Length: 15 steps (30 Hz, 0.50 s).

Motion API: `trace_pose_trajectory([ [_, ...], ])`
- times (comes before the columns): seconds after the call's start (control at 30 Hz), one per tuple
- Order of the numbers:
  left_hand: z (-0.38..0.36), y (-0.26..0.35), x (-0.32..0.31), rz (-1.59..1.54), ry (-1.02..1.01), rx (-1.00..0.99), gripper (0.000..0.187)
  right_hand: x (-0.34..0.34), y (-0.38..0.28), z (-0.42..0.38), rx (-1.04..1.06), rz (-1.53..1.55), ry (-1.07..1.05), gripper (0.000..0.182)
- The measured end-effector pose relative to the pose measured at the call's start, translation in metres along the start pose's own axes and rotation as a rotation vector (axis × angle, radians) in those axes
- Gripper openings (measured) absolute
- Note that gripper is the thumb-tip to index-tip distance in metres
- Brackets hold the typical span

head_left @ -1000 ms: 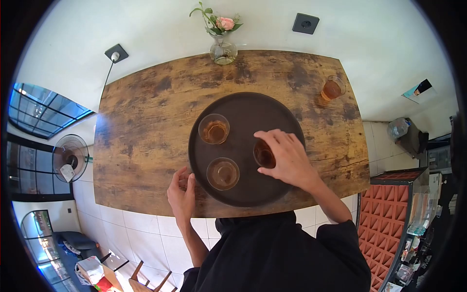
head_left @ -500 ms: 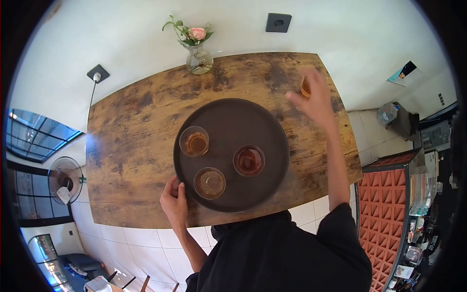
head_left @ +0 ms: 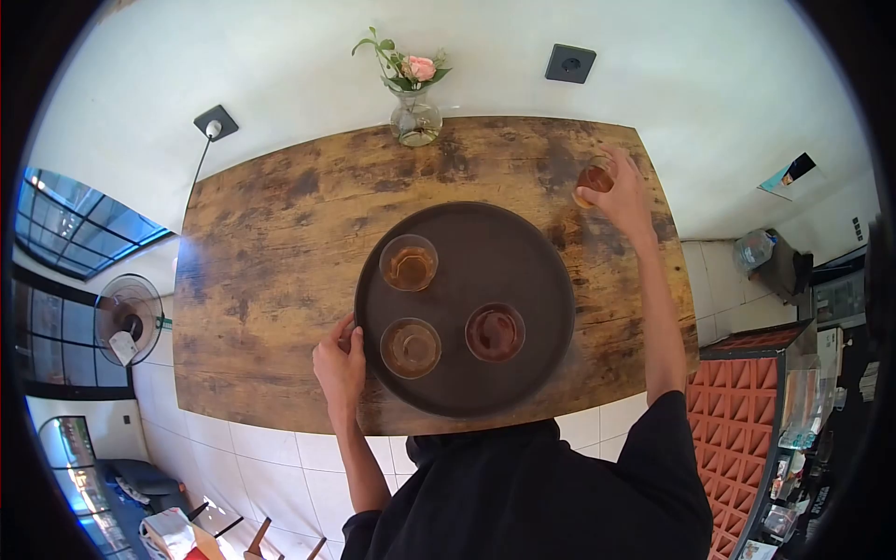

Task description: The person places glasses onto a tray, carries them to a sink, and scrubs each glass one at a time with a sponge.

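A round dark brown tray (head_left: 448,385) lies on the wooden table, close to my body. On it stand three glasses: one with amber drink (head_left: 409,265) at the upper left, one with a cloudy brownish drink (head_left: 411,349) at the lower left, and one with dark red drink (head_left: 496,333) on the right. My left hand (head_left: 339,366) holds the tray's left rim, thumb near the top edge and fingers partly hidden. At the table's far right, my right hand (head_left: 623,194) is closed around another glass of amber-brown drink (head_left: 592,182), apart from the tray.
A glass vase (head_left: 415,119) with a pink rose stands at the back edge of the wooden table (head_left: 271,280), against the white wall. A plugged-in cable (head_left: 201,166) runs down at the left. A counter with a reddish patterned front (head_left: 733,401) stands to the right.
My right hand has gone from a loose, blurred reach by the far glass to fingers closed around it. My left hand stays on the tray rim. The whole view has shifted slightly.
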<state>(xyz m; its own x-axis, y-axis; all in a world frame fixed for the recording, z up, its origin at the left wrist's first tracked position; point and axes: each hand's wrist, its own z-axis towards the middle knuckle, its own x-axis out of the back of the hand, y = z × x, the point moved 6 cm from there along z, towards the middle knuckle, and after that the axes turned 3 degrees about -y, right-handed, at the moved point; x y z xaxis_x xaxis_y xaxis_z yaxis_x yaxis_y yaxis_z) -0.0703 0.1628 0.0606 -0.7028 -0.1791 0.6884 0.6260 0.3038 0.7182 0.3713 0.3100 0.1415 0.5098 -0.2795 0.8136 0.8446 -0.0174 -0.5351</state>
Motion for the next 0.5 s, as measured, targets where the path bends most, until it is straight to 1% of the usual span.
trace_pose_trajectory([
  [0.03, 0.004, 0.001, 0.000, 0.027, 0.001, -0.005, 0.025, 0.000, -0.014, -0.005, -0.003, 0.003, -0.003, 0.073],
  [0.1, 0.010, 0.002, -0.001, 0.028, -0.013, -0.020, 0.025, 0.001, -0.049, -0.015, 0.145, 0.097, -0.055, 0.072],
  [0.17, 0.015, 0.004, -0.002, 0.021, -0.024, -0.034, 0.024, -0.002, -0.081, -0.029, 0.194, 0.114, -0.157, 0.072],
  [0.23, 0.019, 0.006, -0.003, 0.056, -0.052, -0.045, 0.024, -0.015, -0.099, -0.041, 0.271, 0.128, -0.265, 0.071],
  [0.27, 0.021, 0.007, -0.003, 0.055, -0.050, -0.044, 0.024, -0.021, -0.104, -0.049, 0.274, 0.128, -0.266, 0.071],
  [0.33, 0.024, 0.012, -0.004, 0.065, -0.046, -0.088, 0.024, -0.037, -0.116, -0.066, 0.367, 0.098, -0.332, 0.070],
  [0.37, 0.026, 0.012, -0.004, 0.065, -0.045, -0.086, 0.024, -0.041, -0.121, -0.073, 0.368, 0.098, -0.334, 0.070],
  [0.43, 0.032, 0.013, -0.007, 0.090, -0.064, -0.105, 0.023, -0.059, -0.124, -0.085, 0.282, 0.105, -0.511, 0.071],
  [0.47, 0.034, 0.011, -0.009, 0.092, -0.063, -0.103, 0.023, -0.067, -0.125, -0.090, 0.306, 0.085, -0.521, 0.073],
  [0.5, 0.035, 0.012, -0.010, 0.109, -0.035, -0.163, 0.023, -0.071, -0.124, -0.093, 0.305, 0.088, -0.522, 0.073],
])
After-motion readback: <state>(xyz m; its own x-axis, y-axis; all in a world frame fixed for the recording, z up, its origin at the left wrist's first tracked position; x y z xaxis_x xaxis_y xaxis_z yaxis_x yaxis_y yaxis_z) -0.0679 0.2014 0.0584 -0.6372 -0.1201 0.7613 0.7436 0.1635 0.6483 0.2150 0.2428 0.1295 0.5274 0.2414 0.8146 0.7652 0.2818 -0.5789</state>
